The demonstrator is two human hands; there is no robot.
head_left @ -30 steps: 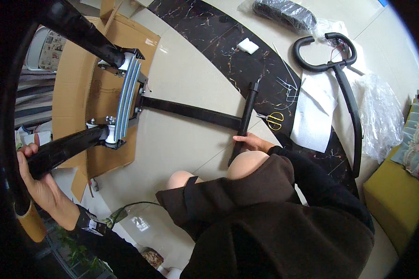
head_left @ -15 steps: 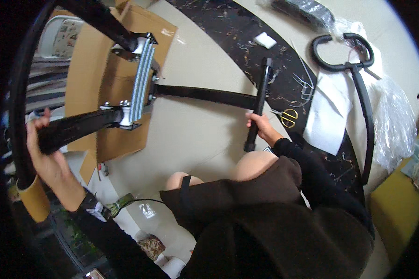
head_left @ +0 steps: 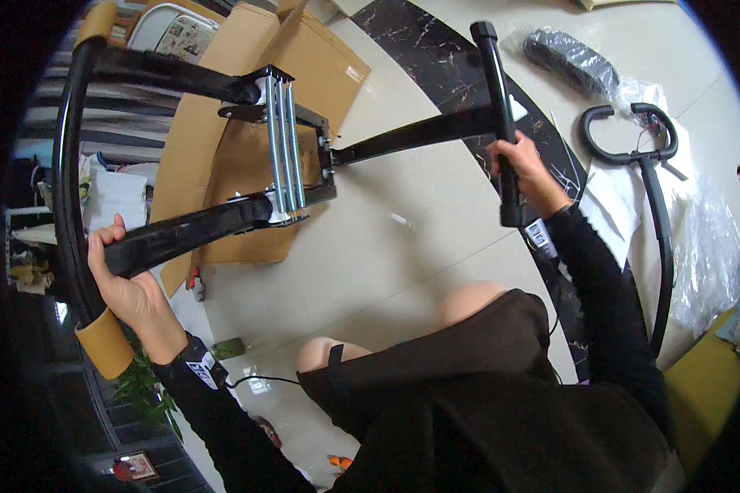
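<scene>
Both my hands hold a black metal frame point(head_left: 419, 138) above the floor. My left hand point(head_left: 140, 304) grips its lower-left arm, close to the long curved end tube point(head_left: 72, 189) with tan caps point(head_left: 105, 343). At the other end, the fingers of my right hand point(head_left: 536, 171) wrap round a short black crossbar point(head_left: 495, 82). Between the two halves of the frame run several silver rods point(head_left: 284, 148), fixed to brackets with bolts. A white label point(head_left: 539, 238) shows below my right wrist.
An opened cardboard box point(head_left: 247, 49) lies behind the frame. To the right are a black padded handlebar point(head_left: 633, 156) on a post, clear plastic wrap point(head_left: 707, 255), a wrapped black piece point(head_left: 571, 59) and white packing sheets point(head_left: 604, 218). A dark marble strip point(head_left: 403, 33) crosses the pale floor.
The frame has been raised, its right end swinging up and away with my right hand still on the crossbar. My left hand keeps its hold. The view has shifted a little.
</scene>
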